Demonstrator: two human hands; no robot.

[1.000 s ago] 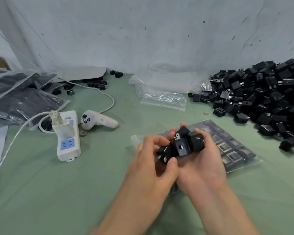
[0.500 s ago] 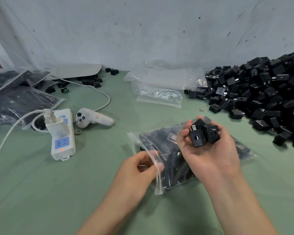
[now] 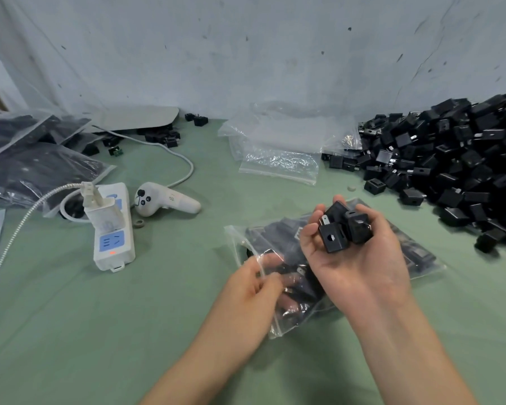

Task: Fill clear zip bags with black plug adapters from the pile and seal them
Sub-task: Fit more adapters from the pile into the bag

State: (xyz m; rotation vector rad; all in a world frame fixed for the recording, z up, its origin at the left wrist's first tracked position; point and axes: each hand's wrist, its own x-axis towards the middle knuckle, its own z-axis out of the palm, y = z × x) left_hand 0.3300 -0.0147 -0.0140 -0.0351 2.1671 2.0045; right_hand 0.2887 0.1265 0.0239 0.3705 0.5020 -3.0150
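A clear zip bag [image 3: 418, 258], partly filled with black plug adapters, lies on the green table in front of me. My left hand [image 3: 254, 290] pinches the bag's open mouth at its left end, fingers partly inside the plastic. My right hand [image 3: 354, 258] hovers palm-up over the bag, cupping a few black adapters [image 3: 343, 230]. A large pile of loose black adapters [image 3: 456, 165] spreads along the right side by the wall.
Empty clear zip bags [image 3: 278, 150] lie at the back centre. A white power strip [image 3: 114, 229] with a plugged cable and a white handheld controller [image 3: 164, 198] sit to the left. Filled bags [image 3: 30, 168] are stacked at far left.
My hands have parted: the left one dropped from the adapters to the bag's mouth and lifted it open, while the right kept the adapters and stays above the bag.
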